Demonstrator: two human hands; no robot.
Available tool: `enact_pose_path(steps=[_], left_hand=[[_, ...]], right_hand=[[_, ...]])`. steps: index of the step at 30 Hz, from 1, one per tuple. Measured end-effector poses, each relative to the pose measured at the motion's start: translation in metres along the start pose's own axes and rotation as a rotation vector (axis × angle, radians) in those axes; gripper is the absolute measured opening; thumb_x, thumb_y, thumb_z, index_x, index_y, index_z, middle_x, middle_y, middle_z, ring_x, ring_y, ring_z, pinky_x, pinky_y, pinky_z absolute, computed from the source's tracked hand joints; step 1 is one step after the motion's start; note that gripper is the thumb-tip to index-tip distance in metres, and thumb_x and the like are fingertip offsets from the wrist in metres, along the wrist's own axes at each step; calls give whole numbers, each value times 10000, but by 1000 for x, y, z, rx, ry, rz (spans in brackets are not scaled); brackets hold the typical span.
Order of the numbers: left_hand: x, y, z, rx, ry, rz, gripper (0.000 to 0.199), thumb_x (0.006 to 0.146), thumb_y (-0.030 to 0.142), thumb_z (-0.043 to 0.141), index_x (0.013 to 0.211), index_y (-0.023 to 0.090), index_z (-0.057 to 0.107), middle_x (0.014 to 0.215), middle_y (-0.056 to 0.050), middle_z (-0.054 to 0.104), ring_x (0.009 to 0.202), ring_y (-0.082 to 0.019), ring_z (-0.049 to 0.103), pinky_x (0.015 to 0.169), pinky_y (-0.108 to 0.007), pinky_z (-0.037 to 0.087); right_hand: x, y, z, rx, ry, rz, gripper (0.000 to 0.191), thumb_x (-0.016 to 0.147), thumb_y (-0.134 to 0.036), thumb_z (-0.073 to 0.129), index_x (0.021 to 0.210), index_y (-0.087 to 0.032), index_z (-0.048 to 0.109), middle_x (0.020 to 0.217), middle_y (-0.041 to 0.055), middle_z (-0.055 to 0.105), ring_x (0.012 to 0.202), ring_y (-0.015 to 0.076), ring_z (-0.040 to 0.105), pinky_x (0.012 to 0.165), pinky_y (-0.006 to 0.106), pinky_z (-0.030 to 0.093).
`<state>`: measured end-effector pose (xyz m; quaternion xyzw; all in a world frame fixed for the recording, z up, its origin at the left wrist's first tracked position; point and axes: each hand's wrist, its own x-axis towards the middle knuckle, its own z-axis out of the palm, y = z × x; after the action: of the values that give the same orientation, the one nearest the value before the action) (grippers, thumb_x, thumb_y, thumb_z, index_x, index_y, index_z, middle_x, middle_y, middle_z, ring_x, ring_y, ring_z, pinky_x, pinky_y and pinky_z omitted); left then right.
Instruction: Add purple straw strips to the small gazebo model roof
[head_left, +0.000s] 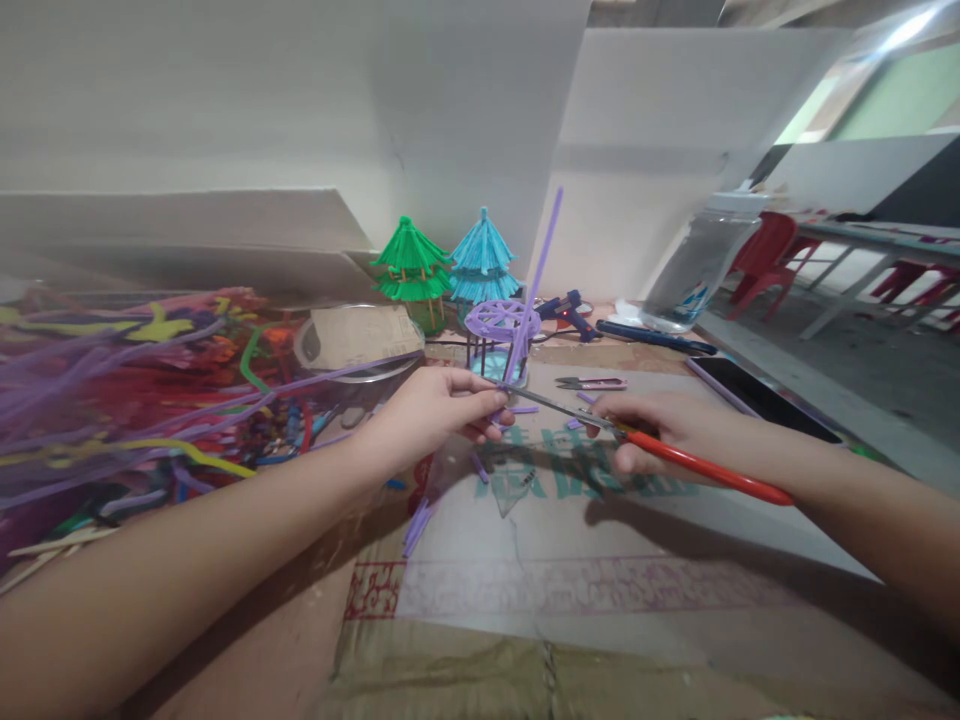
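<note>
My left hand (446,400) pinches a purple pipe cleaner (541,265), whose long end sticks up above the fingertips. In my right hand (656,420) are scissors with red handles (705,468), their blades reaching left to the pipe cleaner at my left fingertips. Whether the blades are parted is hard to tell. Short cut purple pieces (418,527) lie on the mat below my left hand. Just behind the hands stands a small structure with a purple spoked ring (502,320) on dark posts. Behind it are a green tiered roof model (411,262) and a light blue one (484,258).
A heap of coloured pipe cleaners (150,400) spreads over the left side. Thread snips (592,384), a glue gun (568,314), a dark blue pen-like tool (656,337), a phone (765,400) and a clear bottle (701,265) lie or stand to the right. White panels rise behind.
</note>
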<state>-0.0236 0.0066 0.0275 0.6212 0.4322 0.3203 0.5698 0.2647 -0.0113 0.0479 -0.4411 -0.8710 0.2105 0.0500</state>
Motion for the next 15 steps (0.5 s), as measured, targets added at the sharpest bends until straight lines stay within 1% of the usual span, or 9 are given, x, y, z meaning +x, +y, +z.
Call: enact_pose_path(steps=[3, 7, 10, 13, 15], left_hand=[[0, 0, 0, 9, 3, -2, 193, 823, 322, 685, 852, 132, 704, 790, -51, 738, 645, -110, 670, 641, -225, 543], [1, -1, 0, -12, -1, -14, 161, 831, 297, 675, 837, 138, 702, 776, -45, 739, 631, -107, 668, 641, -228, 543], [2, -3, 1, -49, -19, -20, 148, 837, 284, 670, 848, 139, 700, 814, -51, 749, 638, -105, 673, 644, -228, 543], [2, -3, 1, -78, -36, -31, 161, 839, 286, 667, 853, 129, 699, 845, -56, 750, 633, -94, 670, 626, -213, 531], [4, -4, 1, -97, -33, -55, 168, 831, 284, 674, 823, 117, 692, 825, -57, 746, 614, -87, 662, 615, -207, 524]], right_hand=[[1, 0, -1, -47, -23, 2, 316, 842, -526, 591, 968, -236, 596, 809, 5, 609, 733, 196, 530, 624, 270, 363], [1, -4, -2, -62, -7, 3, 311, 836, -528, 593, 935, -233, 599, 800, 7, 611, 739, 200, 538, 624, 273, 373], [-3, -11, 0, 44, -5, 54, 292, 840, -519, 592, 908, -236, 619, 795, 8, 636, 707, 190, 554, 588, 265, 374], [-6, -16, 3, 220, -48, 89, 270, 874, -489, 547, 907, -233, 626, 828, 17, 682, 704, 191, 596, 578, 269, 404], [-5, -17, 6, 273, -80, 95, 272, 879, -482, 533, 899, -226, 622, 830, 21, 698, 706, 192, 616, 579, 273, 422]])
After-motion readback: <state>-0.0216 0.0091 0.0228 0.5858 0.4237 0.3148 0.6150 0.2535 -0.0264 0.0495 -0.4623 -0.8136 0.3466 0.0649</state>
